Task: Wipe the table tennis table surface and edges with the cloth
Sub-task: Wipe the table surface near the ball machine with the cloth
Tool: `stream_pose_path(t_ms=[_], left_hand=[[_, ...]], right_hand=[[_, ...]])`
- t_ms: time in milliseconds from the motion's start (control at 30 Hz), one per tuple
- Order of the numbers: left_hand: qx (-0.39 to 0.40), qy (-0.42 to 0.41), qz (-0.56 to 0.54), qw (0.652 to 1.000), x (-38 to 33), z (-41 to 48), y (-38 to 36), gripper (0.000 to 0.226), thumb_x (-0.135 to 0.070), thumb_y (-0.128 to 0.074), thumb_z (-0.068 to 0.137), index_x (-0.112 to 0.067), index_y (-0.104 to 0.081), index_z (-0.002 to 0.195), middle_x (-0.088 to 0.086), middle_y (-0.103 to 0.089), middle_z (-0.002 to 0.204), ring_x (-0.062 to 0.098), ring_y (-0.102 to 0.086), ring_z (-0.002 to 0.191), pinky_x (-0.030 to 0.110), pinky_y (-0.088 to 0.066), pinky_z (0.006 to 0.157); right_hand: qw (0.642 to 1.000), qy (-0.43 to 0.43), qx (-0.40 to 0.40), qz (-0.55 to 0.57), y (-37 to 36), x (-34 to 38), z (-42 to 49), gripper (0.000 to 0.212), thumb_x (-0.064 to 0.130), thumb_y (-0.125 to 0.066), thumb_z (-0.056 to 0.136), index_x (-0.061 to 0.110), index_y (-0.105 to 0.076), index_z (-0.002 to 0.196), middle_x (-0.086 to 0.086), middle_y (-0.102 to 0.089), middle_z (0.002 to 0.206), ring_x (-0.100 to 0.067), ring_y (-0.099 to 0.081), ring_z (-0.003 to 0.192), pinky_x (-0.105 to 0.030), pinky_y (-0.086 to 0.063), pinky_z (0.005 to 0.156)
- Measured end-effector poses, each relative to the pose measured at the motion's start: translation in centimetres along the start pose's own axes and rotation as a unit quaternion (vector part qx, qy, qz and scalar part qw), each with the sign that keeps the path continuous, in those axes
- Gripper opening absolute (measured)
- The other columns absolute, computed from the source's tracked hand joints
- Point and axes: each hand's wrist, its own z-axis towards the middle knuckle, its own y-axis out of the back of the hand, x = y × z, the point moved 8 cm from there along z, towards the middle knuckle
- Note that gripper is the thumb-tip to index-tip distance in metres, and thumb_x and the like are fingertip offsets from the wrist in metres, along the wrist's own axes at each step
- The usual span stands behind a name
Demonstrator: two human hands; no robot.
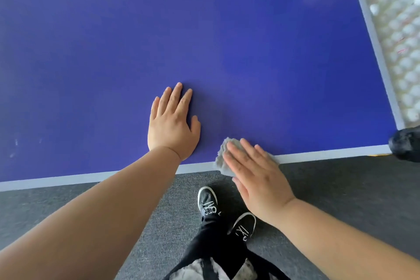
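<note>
Head view: grey cloth [221, 159] bunched on the near white edge of the table [250, 29], at 5 o'clock from the left hand [172, 125], which lies flat on the blue, fingers straight; right hand [256, 177] presses the cloth under flat fingers. Likely soft, light, crumples easily; best pinned by palm pressure mid-wad.

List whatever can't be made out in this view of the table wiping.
Head view only:
Cloth: mostly covered by the right hand; its full size is hidden.
Table: cut off by the top and left frame edges.
Dark object at the table's corner: cut by the right frame edge, unidentifiable.
Pale shapes beyond the table's right border: blurred.
</note>
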Motion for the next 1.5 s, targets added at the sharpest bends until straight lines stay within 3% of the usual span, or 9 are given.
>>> stream_pose_path(t_ms=[100, 300, 433, 567, 833, 933, 1133, 1367, 1500], left_hand=[[0.001, -0.001, 0.001, 1.000, -0.1, 0.0, 0.0, 0.065, -0.040, -0.041, 0.096, -0.026, -0.035, 0.160, -0.003, -0.024, 0.171, 0.023, -0.017, 0.158, 0.044, -0.010, 0.130], [-0.004, 0.003, -0.001, 1.000, -0.2, -0.1, 0.2, 0.065, -0.039, -0.041, 0.096, -0.026, -0.037, 0.159, -0.004, -0.026, 0.170, 0.023, -0.018, 0.158, 0.044, -0.012, 0.129], [-0.012, 0.002, -0.010, 1.000, -0.1, -0.1, 0.4, 0.065, -0.041, -0.039, 0.095, -0.026, -0.039, 0.158, -0.004, -0.027, 0.170, 0.023, -0.020, 0.157, 0.043, -0.012, 0.129], [-0.021, 0.006, -0.024, 0.999, 0.0, -0.2, 0.7, 0.064, -0.040, -0.040, 0.095, -0.026, -0.041, 0.158, -0.004, -0.029, 0.169, 0.021, -0.021, 0.157, 0.043, -0.014, 0.129], [-0.012, 0.003, -0.022, 1.000, 0.2, -0.1, 0.3, 0.064, -0.042, -0.037, 0.096, -0.027, -0.039, 0.158, -0.005, -0.026, 0.170, 0.020, -0.019, 0.158, 0.041, -0.011, 0.130], [-0.010, -0.001, -0.025, 1.000, 0.1, -0.1, 0.4, 0.061, -0.038, -0.041, 0.098, -0.026, -0.040, 0.158, -0.004, -0.027, 0.170, 0.022, -0.019, 0.158, 0.042, -0.011, 0.130], [-0.010, 0.022, -0.087, 0.996, 1.0, -1.3, 1.6, 0.051, -0.023, -0.046, 0.102, -0.017, -0.049, 0.153, 0.002, -0.030, 0.169, 0.025, -0.019, 0.158, 0.043, -0.011, 0.129], [0.025, 0.009, 0.012, 1.000, 8.2, -2.6, 2.0, 0.068, -0.049, -0.030, 0.098, -0.026, -0.029, 0.162, -0.001, -0.018, 0.173, 0.025, -0.010, 0.160, 0.046, -0.005, 0.130], [0.002, 0.030, -0.002, 1.000, 8.6, -2.5, 1.9, 0.066, -0.041, -0.035, 0.098, -0.025, -0.031, 0.161, -0.002, -0.021, 0.172, 0.023, -0.013, 0.159, 0.046, -0.008, 0.130]], right_hand=[[0.999, 0.033, 0.008, -0.022, 1.4, -2.9, 1.8, 0.060, 0.011, -0.052, 0.100, 0.012, -0.038, 0.158, -0.003, -0.035, 0.166, -0.031, -0.028, 0.155, -0.052, -0.025, 0.126], [0.930, -0.355, -0.080, 0.044, 6.5, -15.0, 3.5, 0.054, 0.018, -0.054, 0.100, 0.009, -0.033, 0.150, -0.017, -0.031, 0.161, -0.043, -0.024, 0.151, -0.064, -0.032, 0.118], [0.977, -0.200, -0.061, 0.038, 3.0, -4.7, 5.1, 0.067, 0.023, -0.055, 0.100, 0.004, -0.029, 0.159, -0.016, -0.021, 0.170, -0.033, -0.015, 0.158, -0.047, -0.013, 0.130], [0.997, 0.061, 0.010, 0.036, 0.4, 4.3, 4.1, 0.059, 0.007, -0.058, 0.096, 0.006, -0.047, 0.153, -0.011, -0.039, 0.163, -0.028, -0.035, 0.153, -0.045, -0.026, 0.126], [0.958, -0.278, -0.068, -0.008, 6.4, -13.4, 7.2, 0.043, 0.012, -0.056, 0.098, 0.007, -0.041, 0.138, -0.005, -0.034, 0.151, -0.041, -0.032, 0.141, -0.061, -0.043, 0.107], [0.965, -0.254, -0.068, -0.019, 5.0, -8.8, 8.4, 0.050, 0.020, -0.054, 0.092, 0.005, -0.043, 0.138, -0.016, -0.037, 0.155, -0.038, -0.032, 0.143, -0.056, -0.032, 0.117], [0.994, 0.082, 0.068, 0.012, 0.2, 4.2, 5.5, 0.057, 0.015, -0.048, 0.100, 0.010, -0.042, 0.156, -0.008, -0.032, 0.167, -0.026, -0.028, 0.156, -0.045, -0.021, 0.128], [0.949, -0.311, -0.053, 0.004, 6.0, -10.4, 11.7, 0.036, 0.017, -0.051, 0.101, 0.009, -0.042, 0.135, -0.009, -0.041, 0.144, -0.037, -0.041, 0.132, -0.055, -0.044, 0.105], [0.980, -0.194, -0.037, 0.009, 2.7, -2.7, 13.7, 0.057, 0.031, -0.053, 0.099, 0.008, -0.040, 0.149, -0.012, -0.035, 0.160, -0.033, -0.030, 0.149, -0.050, -0.029, 0.120]])
